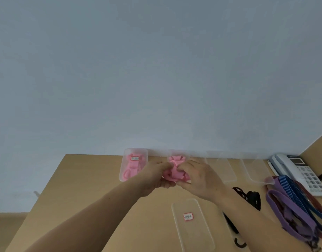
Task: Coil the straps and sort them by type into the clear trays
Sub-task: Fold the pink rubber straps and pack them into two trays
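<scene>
Pink fabric strap (174,175), loosely bunched, is held just above the tan wooden desk (94,188), near its back edge, between both hands.

Head view (the only view):
- Left hand (154,177): fingers curled, thumb and fingertips pinching the left side of the bundle.
- Right hand (198,179): fingers curled over the right side and gripping it. The fingertips are hidden by the loops.
- Left-back clear plastic tray (126,177) holds pink straps and carries a red-bordered label.
- Second clear tray (189,156) stands just behind the hands with pink inside. We cannot tell where its contents end and the held bundle begins.
- Third clear tray (222,170) and fourth clear tray (256,173) stand to the right with nothing visible in them.
- Near labelled clear tray (193,233) lies closest to us with nothing in it.
- Purple strap (291,211), blue strap (293,188) and dark red strap (313,199) lie heaped at the right beside a white desk telephone (300,171).
- Black strap (251,199) lies by the right forearm.

Handling, our judgement: the pink strap looks light, soft and limp. Its loops would likely spring apart if let go. We would grip across all the layers at once rather than by one loop, and set it down compressed. The trays look light and may skid.
</scene>
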`<state>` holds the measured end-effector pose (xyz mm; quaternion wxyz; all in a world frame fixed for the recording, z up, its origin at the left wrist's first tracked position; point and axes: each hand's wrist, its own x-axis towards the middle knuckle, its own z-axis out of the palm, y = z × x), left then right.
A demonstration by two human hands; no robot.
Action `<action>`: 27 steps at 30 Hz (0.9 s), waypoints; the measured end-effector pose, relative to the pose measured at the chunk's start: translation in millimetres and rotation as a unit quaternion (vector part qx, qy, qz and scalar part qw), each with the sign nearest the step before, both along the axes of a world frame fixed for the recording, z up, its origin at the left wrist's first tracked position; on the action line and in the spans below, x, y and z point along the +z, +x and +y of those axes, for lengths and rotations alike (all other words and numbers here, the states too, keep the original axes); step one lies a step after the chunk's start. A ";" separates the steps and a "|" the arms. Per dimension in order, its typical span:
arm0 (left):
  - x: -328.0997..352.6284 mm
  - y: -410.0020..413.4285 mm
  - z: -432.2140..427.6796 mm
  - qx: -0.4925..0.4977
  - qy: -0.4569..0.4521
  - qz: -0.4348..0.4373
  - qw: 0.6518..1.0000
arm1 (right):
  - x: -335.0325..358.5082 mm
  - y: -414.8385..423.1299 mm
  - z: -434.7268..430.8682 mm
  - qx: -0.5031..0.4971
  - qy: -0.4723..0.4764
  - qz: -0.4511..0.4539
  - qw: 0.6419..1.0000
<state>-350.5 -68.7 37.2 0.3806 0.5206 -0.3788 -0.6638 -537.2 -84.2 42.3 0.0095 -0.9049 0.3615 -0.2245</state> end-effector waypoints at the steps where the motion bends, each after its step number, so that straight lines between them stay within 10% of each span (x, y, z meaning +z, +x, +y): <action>1: -4.2 -0.1 -1.2 -0.010 0.002 -0.017 1.000 | -5.2 -1.5 1.5 -0.010 0.013 -0.007 1.000; 6: -41.4 -2.4 -16.2 -0.029 -0.020 -0.181 0.983 | -38.6 -26.0 -9.9 -0.075 0.093 -0.013 0.993; 13: -87.5 -7.2 -46.6 -0.092 -0.107 -0.500 0.854 | -75.5 -48.6 -70.8 -0.080 0.136 0.004 0.988; 27: -120.8 -21.4 -117.0 -0.297 -0.183 -0.599 0.721 | -132.4 -21.3 -150.4 0.041 0.143 0.130 0.980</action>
